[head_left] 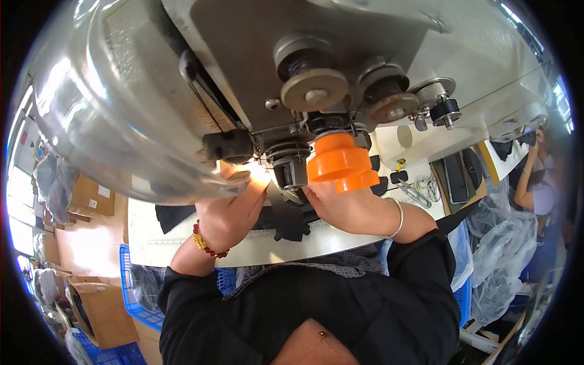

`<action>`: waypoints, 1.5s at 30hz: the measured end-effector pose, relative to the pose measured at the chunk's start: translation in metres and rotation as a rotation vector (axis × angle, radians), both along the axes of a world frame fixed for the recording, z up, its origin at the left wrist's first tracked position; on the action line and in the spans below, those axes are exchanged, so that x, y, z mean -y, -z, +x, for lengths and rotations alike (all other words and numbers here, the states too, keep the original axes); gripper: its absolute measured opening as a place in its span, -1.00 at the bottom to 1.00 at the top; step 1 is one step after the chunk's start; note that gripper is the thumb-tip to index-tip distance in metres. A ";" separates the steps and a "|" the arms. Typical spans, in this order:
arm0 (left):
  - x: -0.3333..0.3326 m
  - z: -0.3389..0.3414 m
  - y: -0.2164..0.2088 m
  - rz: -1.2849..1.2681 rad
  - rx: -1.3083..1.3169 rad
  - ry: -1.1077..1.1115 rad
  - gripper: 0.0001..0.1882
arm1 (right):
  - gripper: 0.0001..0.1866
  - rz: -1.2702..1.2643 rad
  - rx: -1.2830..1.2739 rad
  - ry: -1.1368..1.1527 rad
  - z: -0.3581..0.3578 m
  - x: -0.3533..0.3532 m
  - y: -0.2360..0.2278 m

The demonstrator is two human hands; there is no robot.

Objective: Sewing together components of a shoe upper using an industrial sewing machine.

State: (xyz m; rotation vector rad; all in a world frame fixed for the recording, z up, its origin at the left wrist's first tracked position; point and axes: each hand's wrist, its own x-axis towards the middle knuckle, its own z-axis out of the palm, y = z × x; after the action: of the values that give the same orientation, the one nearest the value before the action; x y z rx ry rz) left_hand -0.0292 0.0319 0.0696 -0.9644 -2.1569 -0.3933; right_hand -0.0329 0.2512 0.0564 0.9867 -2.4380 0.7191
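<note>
A sewing machine (377,36) fills the upper view, its needle area brightly lit. Under its head lies a dark, notched fabric piece (291,224) on the white table. My left hand (232,210), with a red bead bracelet (208,243) at the wrist, reaches to the lit spot. Its fingers are drawn together at the fabric's left edge, partly behind the machine. On the other side, my right hand (342,210) has its thumb beside the fabric; orange caps (339,159) on the machine hide most of its fingers. A bangle (396,220) circles that wrist.
Right of the machine head lie small scissors-like snips (415,196) and a black tray (455,176). Blue crates (139,313) stand below the table, with clear plastic bags (505,255) to the right. Cardboard boxes (100,310) are at left; another person (538,182) works far right.
</note>
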 end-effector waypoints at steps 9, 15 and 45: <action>-0.002 0.002 0.003 0.015 0.024 0.008 -0.88 | -0.92 0.061 0.085 -0.012 0.006 0.001 -0.004; 0.002 -0.005 0.005 0.006 0.001 0.066 -0.85 | -0.75 -0.030 0.065 -0.077 0.007 0.006 -0.007; -0.003 0.001 -0.002 0.000 0.088 -0.012 -0.82 | -0.65 -0.013 -0.337 -0.164 -0.006 0.000 -0.015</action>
State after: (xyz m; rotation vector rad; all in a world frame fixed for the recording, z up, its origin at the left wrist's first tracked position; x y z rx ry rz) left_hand -0.0284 0.0354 0.0714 -0.9492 -2.2402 -0.4374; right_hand -0.0386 0.2507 0.0713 1.2058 -2.0781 0.5658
